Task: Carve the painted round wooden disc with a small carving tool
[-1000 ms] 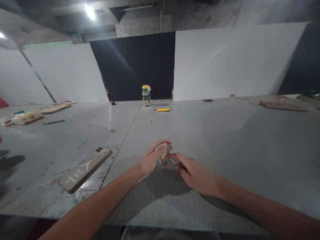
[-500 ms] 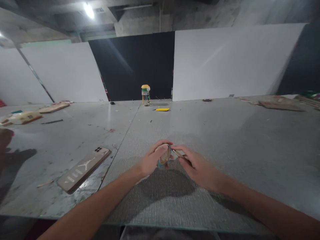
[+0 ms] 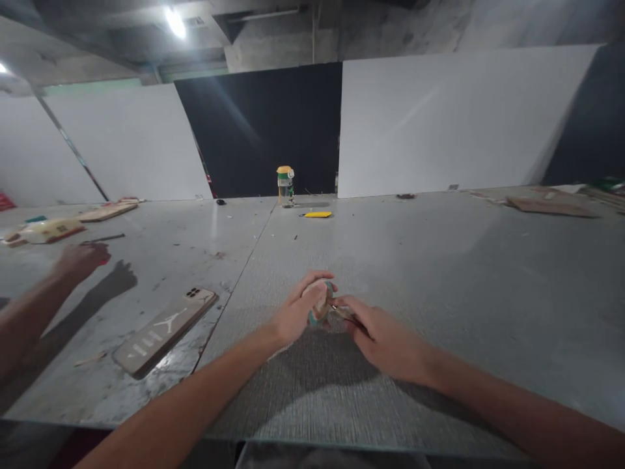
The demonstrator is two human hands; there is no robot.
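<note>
Rounded piece (teal-edged) in left hand

Just beyond the phone's right side, the left hand is curled in a grip, thumb laid across the top, its bare forearm slanting past the phone's near edge. Farther right of the phone, the right hand points its forefinger toward the left fingers, closed in a pinching grip, its forearm angling back away from the phone.
</note>
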